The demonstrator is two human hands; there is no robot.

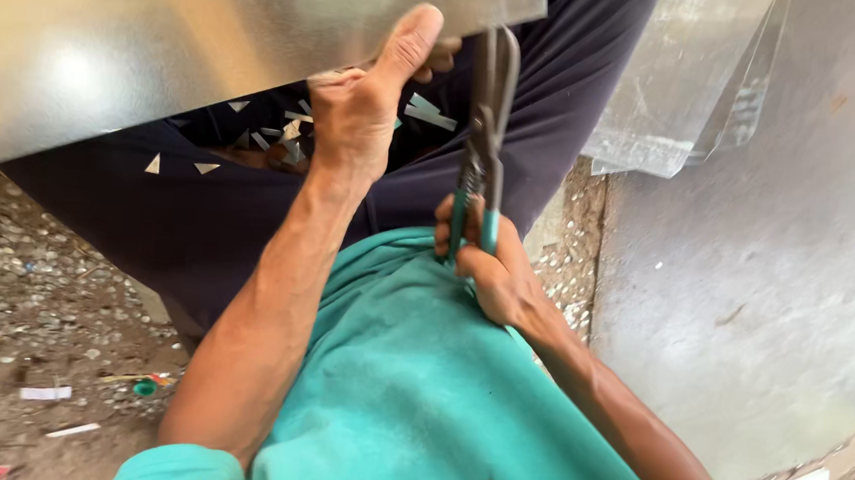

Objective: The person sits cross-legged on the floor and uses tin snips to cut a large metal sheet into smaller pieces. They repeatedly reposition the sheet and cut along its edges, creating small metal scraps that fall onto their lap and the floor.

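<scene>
Two bare hands work at the lower edge of a large shiny sheet of galvanised metal (pixel 161 41), which fills the view from nine o'clock to twelve o'clock. The left hand (pixel 362 105) pinches that edge near the centre, thumb laid flat up against the near face and the other fingers tucked behind it (only their tips show past the rim). Just beside it, toward one o'clock, the right hand (pixel 481 259) is closed around the green-sleeved grips of a pair of dark steel tin snips (pixel 484 144); the tool points straight up, its blades meeting the sheet's edge, though whether they are biting into the metal cannot be told. Small silvery triangular offcuts (pixel 426 115) lie scattered on the dark navy trousers (pixel 199 214) beneath the sheet, mostly between the two hands and off toward nine o'clock. A teal shirt (pixel 417 390) covers the body at six o'clock. More bright sheet metal (pixel 690 78) leans at two o'clock, and a broad dull grey sheet (pixel 765 294) spreads across three o'clock. At eight o'clock the dirt floor (pixel 29 343) is strewn with pebbles and bits of litter.
</scene>
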